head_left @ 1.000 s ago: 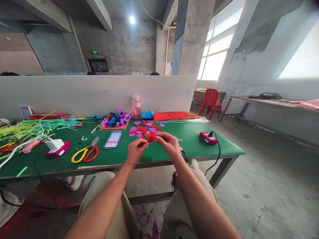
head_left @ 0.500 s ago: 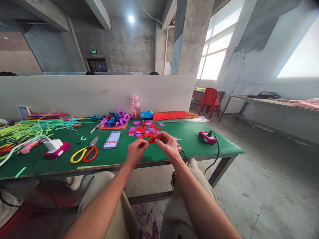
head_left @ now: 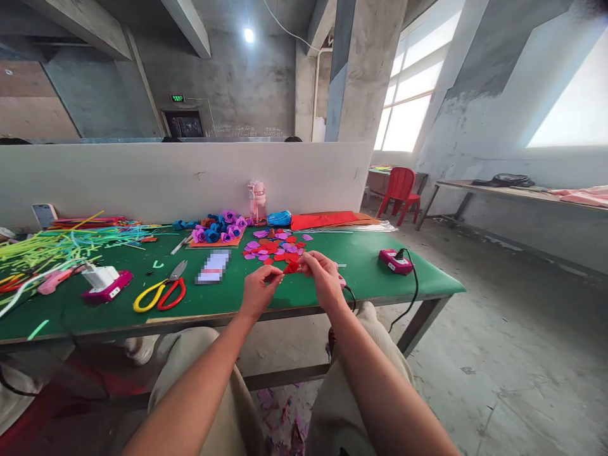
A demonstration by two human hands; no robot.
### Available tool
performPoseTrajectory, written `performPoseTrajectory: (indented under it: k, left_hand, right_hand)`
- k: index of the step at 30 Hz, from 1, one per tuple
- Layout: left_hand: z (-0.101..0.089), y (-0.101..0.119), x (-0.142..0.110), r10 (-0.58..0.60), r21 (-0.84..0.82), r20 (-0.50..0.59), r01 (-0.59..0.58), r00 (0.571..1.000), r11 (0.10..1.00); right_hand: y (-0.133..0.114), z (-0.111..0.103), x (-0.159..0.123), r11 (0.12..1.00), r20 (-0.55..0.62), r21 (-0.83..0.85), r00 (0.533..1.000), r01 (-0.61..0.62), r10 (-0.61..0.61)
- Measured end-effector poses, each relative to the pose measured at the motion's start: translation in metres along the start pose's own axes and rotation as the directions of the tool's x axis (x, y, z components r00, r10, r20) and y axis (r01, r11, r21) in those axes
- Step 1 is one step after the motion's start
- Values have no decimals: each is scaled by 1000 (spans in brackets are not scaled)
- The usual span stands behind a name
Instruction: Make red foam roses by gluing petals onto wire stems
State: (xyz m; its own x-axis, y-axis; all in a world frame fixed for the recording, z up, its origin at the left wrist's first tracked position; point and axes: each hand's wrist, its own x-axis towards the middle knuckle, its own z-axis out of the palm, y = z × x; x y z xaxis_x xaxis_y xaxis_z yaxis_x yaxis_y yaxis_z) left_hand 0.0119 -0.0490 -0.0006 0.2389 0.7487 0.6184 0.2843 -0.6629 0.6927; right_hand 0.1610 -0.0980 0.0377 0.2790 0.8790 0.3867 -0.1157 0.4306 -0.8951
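Note:
Between my two hands, above the front part of the table, is a small red paper flower (head_left: 291, 268), twisted to a narrow end on its left side. My left hand (head_left: 259, 290) pinches that narrow end between thumb and fingertips. At the other side, the fingers of my right hand (head_left: 323, 278) are closed on the flower's wider edge. Just beyond my hands lies a scattered pile of red and purple paper petals (head_left: 274, 246). A pink tool with a black cord, probably a glue gun (head_left: 341, 280), is partly hidden behind my right hand.
On the green table (head_left: 361, 253) lie yellow-and-red-handled scissors (head_left: 164, 292), a pixelated card (head_left: 213, 266), purple and blue paper flowers (head_left: 223, 228) and coloured strips (head_left: 71, 244). Power sockets (head_left: 396, 261) sit at both sides. A white partition (head_left: 190, 177) and pink bottle (head_left: 257, 202) stand behind.
My right fingers have shifted slightly to the right on the red flower, and more of its red paper shows between the hands. The left hand keeps its pinch.

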Motion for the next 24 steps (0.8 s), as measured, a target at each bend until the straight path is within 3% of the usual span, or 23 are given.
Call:
performPoseTrajectory:
  k: [3, 8, 13, 21, 24]
  left_hand:
    - [1, -2, 1, -81, -93, -18, 79, 997, 993]
    - [0, -2, 4, -166, -191, -52, 154, 985, 969]
    - [-3, -2, 7, -173, -205, -109, 148, 979, 968]
    - [-4, -3, 5, -114, -99, -111, 104, 987, 990]
    - [-4, -2, 4, -126, -98, -114, 115, 986, 989]
  right_hand:
    - [9, -2, 3, 998, -32, 51, 999, -21, 23]
    - [20, -3, 5, 993, 57, 93, 997, -66, 61]
    - [23, -5, 4, 943, 144, 258, 973, -211, 179]
    - [20, -4, 4, 901, 162, 310, 951, -303, 264]
    - [22, -3, 4, 910, 154, 312, 960, -272, 235]
